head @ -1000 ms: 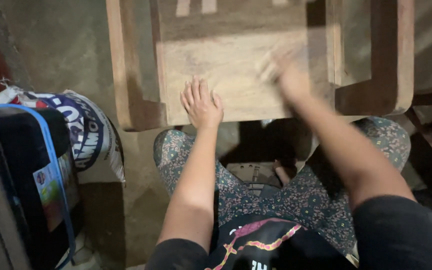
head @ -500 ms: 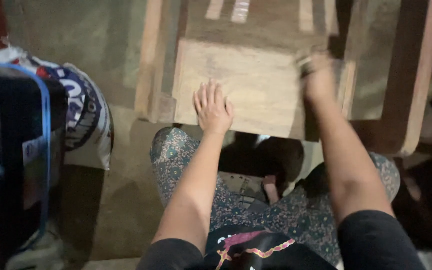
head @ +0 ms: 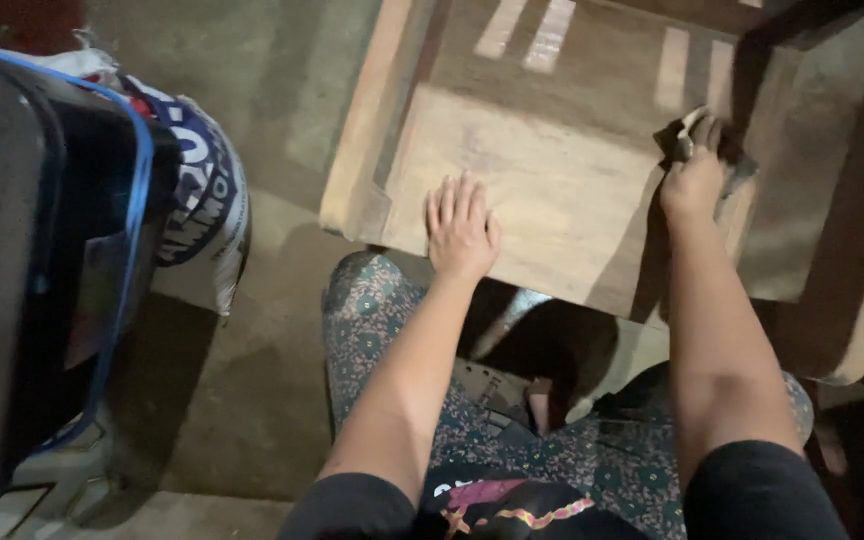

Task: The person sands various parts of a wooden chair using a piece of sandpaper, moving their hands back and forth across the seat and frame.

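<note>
The person looks down at a wooden chair (head: 552,190) that stands on the floor (head: 252,360) in front of their knees. The seat of the chair is a flat, pale board, and the slats of the back show at the top of the picture.

The left hand (head: 461,230) lies flat on the seat, near the front edge. Its fingers are spread out and open — it holds nothing and just presses down on the wood.

The right hand (head: 694,172) is at the far right side of the seat, close to the back slats. Its fingers are curled shut around a small dark cloth (head: 687,140). The cloth is bunched up under the hand and touches the wood, with a bit of it sticking out on each side of the fingers.

The two hands are well apart, with bare seat between them.

The person wears patterned trousers (head: 372,310) with small flowers, and both knees sit just below the front of the seat.

On the left, a black case with a blue edge (head: 42,260) stands on the floor. Just behind it lies a white sack with blue print (head: 197,190) — it leans against the case and is near the left side of the chair, not touching it.
</note>
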